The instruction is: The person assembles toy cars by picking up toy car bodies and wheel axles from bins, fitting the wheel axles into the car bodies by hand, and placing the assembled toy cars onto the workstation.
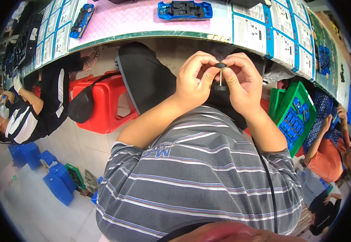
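Observation:
Above my lap, just in front of the table edge, both hands meet at a small black toy wheel (221, 65). My left hand (195, 78) pinches the wheel from one side with thumb and fingertips. On the other side, my right hand (244, 80) grips it the same way. A thin metal axle (220, 76) runs down from this wheel between my thumbs, and a second dark wheel-like piece (220, 87) sits at its lower end. On the table beyond lies a blue toy car (184, 11) with its black underside up.
Another blue toy car (82, 21) lies at the table's left, by pink bubble sheeting (131, 20). To my left stands a red stool (103, 105); at right is a green crate (278, 109) of blue car parts. Co-workers sit on both sides. Blue bins (58, 183) stand on the floor.

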`<state>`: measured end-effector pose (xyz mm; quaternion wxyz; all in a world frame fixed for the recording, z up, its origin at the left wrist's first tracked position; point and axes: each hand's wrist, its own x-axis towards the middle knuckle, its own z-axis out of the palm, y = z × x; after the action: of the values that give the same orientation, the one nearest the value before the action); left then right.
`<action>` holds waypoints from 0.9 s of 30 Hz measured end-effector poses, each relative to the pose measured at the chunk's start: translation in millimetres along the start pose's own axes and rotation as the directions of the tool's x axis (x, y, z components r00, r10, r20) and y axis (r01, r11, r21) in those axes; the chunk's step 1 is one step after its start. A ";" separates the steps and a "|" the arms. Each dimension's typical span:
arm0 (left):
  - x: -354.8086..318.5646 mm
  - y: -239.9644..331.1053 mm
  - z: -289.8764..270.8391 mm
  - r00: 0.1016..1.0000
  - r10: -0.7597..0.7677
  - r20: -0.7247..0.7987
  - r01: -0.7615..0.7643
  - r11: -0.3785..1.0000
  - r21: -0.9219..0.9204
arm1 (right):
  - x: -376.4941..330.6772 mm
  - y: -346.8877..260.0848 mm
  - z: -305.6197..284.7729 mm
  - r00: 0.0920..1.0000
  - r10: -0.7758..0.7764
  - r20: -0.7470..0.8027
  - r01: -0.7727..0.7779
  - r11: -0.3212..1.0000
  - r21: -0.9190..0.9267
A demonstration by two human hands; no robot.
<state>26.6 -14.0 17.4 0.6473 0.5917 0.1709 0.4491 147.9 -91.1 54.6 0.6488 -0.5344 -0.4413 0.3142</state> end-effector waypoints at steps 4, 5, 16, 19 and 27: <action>4.7 -2.3 -7.3 0.992 0.128 0.002 -0.126 0.968 0.216 | 0.3 0.1 -0.7 0.998 0.051 0.035 -0.051 0.999 0.012; 7.1 -1.3 -8.9 0.982 0.186 0.035 -0.188 0.944 0.270 | 0.4 0.4 -0.8 0.998 0.052 0.037 -0.052 0.999 0.013; 10.0 -8.2 -25.0 1.000 0.011 -0.027 -0.007 0.990 0.141 | 22.5 -5.1 -3.6 0.949 0.085 0.304 -0.104 0.993 0.046; 15.6 -7.6 -30.2 1.000 -0.002 -0.008 0.003 0.989 0.148 | 37.2 -3.5 -8.7 0.936 0.105 0.335 -0.086 0.994 -0.073; 26.5 -22.0 -48.5 0.961 -0.208 -0.183 0.222 0.973 0.060 | 158.5 23.0 -20.5 0.910 -0.235 0.342 0.413 0.592 -0.692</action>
<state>12.6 38.7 -6.3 0.6506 0.5529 0.3084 0.4194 233.4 45.1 69.0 0.3639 -0.6266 -0.6883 0.0352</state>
